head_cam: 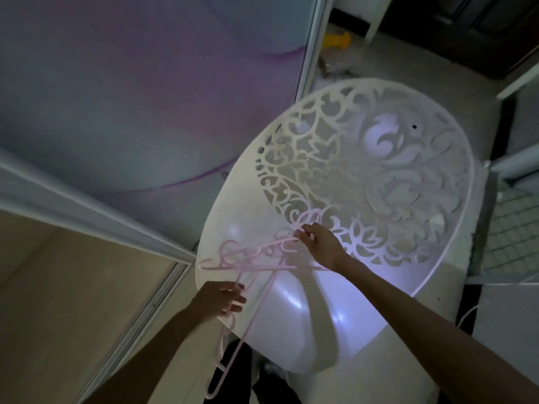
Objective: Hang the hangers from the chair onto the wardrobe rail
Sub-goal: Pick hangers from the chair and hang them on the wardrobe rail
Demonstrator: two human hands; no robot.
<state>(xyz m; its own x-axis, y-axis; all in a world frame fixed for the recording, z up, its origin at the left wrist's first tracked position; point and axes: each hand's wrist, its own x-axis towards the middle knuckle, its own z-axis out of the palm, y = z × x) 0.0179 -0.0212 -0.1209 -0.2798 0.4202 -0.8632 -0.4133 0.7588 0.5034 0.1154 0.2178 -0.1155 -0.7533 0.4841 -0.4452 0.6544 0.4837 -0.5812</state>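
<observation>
Several pink hangers [256,258] lie tangled on the seat of the white chair [320,316], near its left front edge. Left to right: the left hand [217,298] sits at the seat's left rim, fingers [236,300] curled round one pink hanger [230,339] whose long axis runs down and away from the seat, its lower end hanging off the edge toward the floor. Further right, the pile itself spreads roughly crosswise, hooks clustered toward the upper right. The right hand [319,243] is at that hook end, fingertips pinched on a hook; it's the nearer hand to the pile. Exact hanger count can't be told, too dim and overlapped. Judgement: the lift depends on the hooks facing the right hand, so the pull should go up and toward the wardrobe [116,97] on the left; the rail isn't in view.
</observation>
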